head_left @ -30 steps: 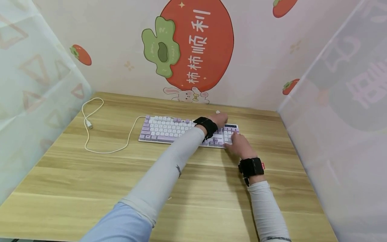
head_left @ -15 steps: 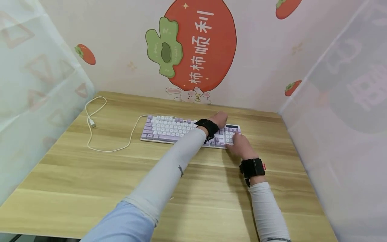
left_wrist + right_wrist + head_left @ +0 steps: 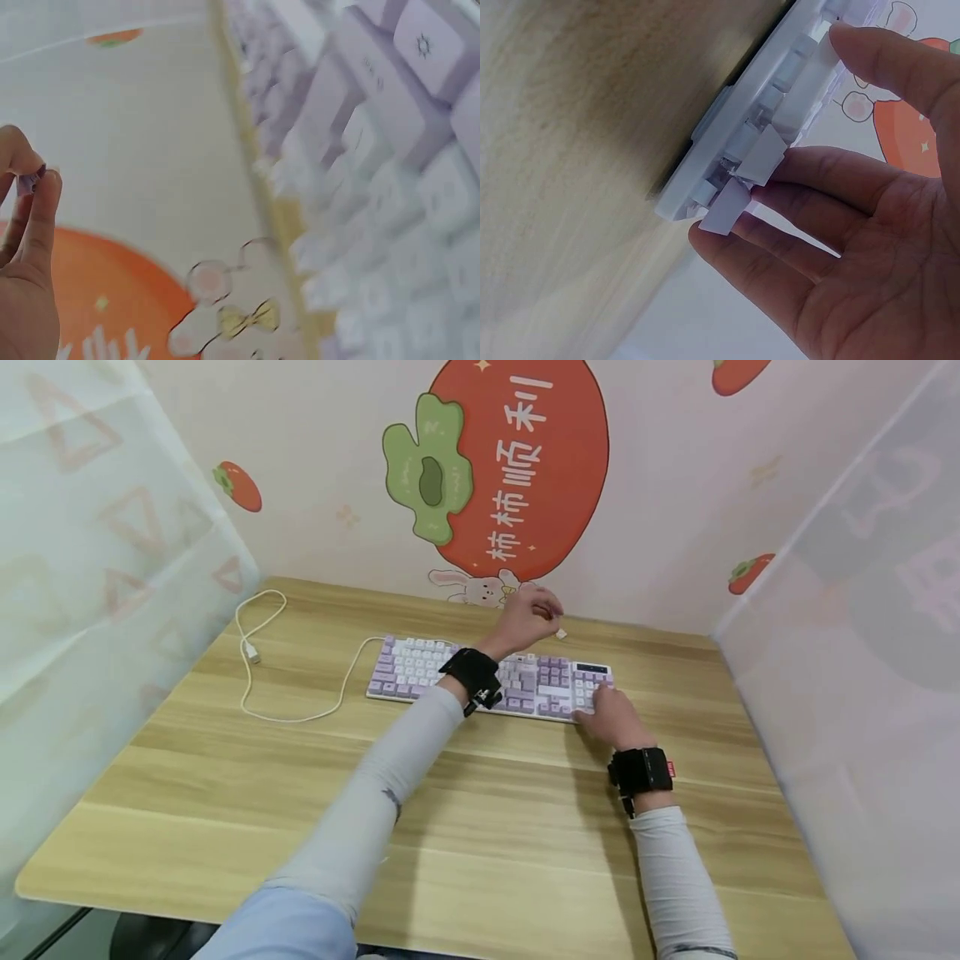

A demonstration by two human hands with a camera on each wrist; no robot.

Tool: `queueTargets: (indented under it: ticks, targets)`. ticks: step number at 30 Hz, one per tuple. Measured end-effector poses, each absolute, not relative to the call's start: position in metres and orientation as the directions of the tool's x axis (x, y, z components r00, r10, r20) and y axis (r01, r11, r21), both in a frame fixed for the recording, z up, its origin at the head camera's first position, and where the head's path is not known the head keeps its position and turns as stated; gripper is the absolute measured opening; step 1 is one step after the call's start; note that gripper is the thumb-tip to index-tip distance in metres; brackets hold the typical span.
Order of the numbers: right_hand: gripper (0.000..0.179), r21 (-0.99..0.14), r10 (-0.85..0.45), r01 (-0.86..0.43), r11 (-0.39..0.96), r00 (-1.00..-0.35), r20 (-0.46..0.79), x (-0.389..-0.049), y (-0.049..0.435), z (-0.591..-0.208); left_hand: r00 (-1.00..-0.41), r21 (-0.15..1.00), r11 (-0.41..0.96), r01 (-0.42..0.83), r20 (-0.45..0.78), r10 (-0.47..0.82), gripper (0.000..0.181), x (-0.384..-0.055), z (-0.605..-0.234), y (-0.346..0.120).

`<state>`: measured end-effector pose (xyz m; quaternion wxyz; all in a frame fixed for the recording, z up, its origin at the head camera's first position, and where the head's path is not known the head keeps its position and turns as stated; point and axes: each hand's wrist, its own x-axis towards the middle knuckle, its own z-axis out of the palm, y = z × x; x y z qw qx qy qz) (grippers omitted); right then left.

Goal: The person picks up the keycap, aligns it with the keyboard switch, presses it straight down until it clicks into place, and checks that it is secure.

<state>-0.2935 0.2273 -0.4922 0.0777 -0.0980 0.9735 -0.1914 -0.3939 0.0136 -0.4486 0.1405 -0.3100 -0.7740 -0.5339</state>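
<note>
A white and purple keyboard [image 3: 553, 690] lies on the wooden table. My left hand [image 3: 527, 617] is raised above its back edge and pinches a small purple keycap [image 3: 28, 182] between thumb and fingers. A small white piece [image 3: 561, 633], seemingly a keycap, lies on the table behind the keyboard, near that hand. My right hand [image 3: 617, 717] rests on the keyboard's right end. In the right wrist view, its fairly straight fingers [image 3: 780, 259] touch the end keys [image 3: 726, 206] and its thumb touches another key. No finger shows under the case.
A white cable [image 3: 341, 693] runs from the keyboard to the left and ends in a plug [image 3: 252, 653]. A wall with printed fruit [image 3: 525, 460] stands directly behind the table [image 3: 480, 827], and pale sheets hang at both sides.
My left hand has lifted off the keyboard and moved back and slightly left, with the purple keycap now visible in its pinch. The right hand stays at the keyboard's end. The head view shifts slightly.
</note>
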Motion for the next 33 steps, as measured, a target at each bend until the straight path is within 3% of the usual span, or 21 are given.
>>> queueTargets:
  ticks: [7, 14, 21, 24, 27, 33]
  targets:
    - [0.041, -0.404, -0.213, -0.139, 0.904, -0.967, -0.143, -0.293, 0.227, -0.492, -0.730, 0.744, 0.068, 0.665, 0.628, 0.271, 0.013, -0.364, -0.434, -0.016]
    - [0.039, -0.373, -0.211, -0.145, 0.916, -0.967, -0.143, -0.294, 0.225, -0.490, -0.712, 0.725, 0.018, 0.689, 0.672, 0.203, 0.022, -0.339, -0.422, -0.030]
    - [0.037, -0.357, -0.227, -0.165, 0.919, -0.964, -0.139, -0.295, 0.226, -0.491, -0.558, 0.553, 0.085, 0.829, 0.811, 0.172, 0.018, -0.316, -0.407, -0.042]
    - [0.037, -0.365, -0.234, -0.171, 0.915, -0.963, -0.135, -0.295, 0.228, -0.493, -0.530, 0.518, 0.116, 0.847, 0.837, 0.137, 0.019, -0.319, -0.408, -0.050]
    - [0.036, -0.370, -0.238, -0.176, 0.912, -0.963, -0.128, -0.296, 0.228, -0.494, -0.602, 0.590, 0.125, 0.798, 0.790, 0.117, 0.021, -0.328, -0.415, -0.064]
    - [0.037, -0.369, -0.243, -0.187, 0.911, -0.963, -0.113, -0.297, 0.228, -0.493, -0.862, 0.824, 0.253, 0.507, 0.484, 0.151, 0.026, -0.360, -0.447, -0.093]
